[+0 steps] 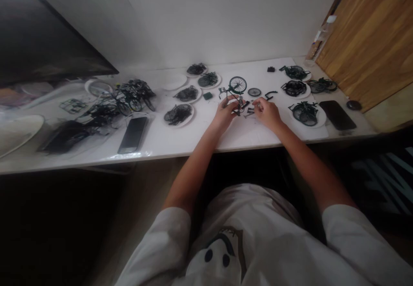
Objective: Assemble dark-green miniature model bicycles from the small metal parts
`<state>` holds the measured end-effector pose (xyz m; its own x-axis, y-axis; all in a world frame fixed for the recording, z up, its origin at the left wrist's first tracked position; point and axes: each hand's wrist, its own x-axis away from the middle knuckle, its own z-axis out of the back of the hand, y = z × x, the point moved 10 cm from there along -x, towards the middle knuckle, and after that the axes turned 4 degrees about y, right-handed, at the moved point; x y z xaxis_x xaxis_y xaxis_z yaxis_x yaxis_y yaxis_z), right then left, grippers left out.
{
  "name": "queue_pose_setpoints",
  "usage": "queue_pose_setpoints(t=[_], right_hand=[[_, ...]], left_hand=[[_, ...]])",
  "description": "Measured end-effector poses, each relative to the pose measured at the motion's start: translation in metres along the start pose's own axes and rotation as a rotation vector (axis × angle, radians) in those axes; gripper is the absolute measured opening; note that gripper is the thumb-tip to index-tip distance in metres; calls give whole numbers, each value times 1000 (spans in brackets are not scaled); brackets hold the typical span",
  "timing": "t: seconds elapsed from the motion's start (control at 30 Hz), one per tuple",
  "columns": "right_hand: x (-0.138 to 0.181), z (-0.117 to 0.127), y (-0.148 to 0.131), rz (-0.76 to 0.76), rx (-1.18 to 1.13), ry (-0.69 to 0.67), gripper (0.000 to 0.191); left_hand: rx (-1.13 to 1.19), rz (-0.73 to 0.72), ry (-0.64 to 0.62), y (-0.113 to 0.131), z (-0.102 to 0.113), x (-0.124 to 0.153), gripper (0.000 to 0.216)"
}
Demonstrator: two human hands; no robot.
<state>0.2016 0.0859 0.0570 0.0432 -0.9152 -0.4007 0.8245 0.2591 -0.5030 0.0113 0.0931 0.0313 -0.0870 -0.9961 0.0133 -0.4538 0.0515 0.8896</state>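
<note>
My left hand (pixel 226 110) is closed around a small dark model bicycle (pixel 232 95), whose one spoked wheel points away from me. Close to its right side, my right hand (pixel 266 111) has its thumb and fingers pinched together; whatever is between them is too small to make out. Under and between the hands lie small black parts (pixel 249 113). Just beyond my right fingers a loose spoked wheel (pixel 254 91) lies flat, with a curved black piece (pixel 271 94) to its right.
Plates of dark bicycle parts (pixel 178 114) stand on the left, more plates (pixel 305 113) on the right. Phones (pixel 133 134) lie on both sides. Several model bicycles (pixel 135 94) crowd the left. A clear bottle (pixel 322 38) stands at the back right by a wooden panel (pixel 371 40).
</note>
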Motion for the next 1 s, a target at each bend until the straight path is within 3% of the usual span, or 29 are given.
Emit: queue_pose_setpoints(t=[0.37,1.0], right_hand=[[0,-1,0,21,-12,12,31],[5,-8,-3,-20,159,-130,30]], left_hand=[[25,44,-9,1,-3,2,33],[40,99,77,1,1,4,21]])
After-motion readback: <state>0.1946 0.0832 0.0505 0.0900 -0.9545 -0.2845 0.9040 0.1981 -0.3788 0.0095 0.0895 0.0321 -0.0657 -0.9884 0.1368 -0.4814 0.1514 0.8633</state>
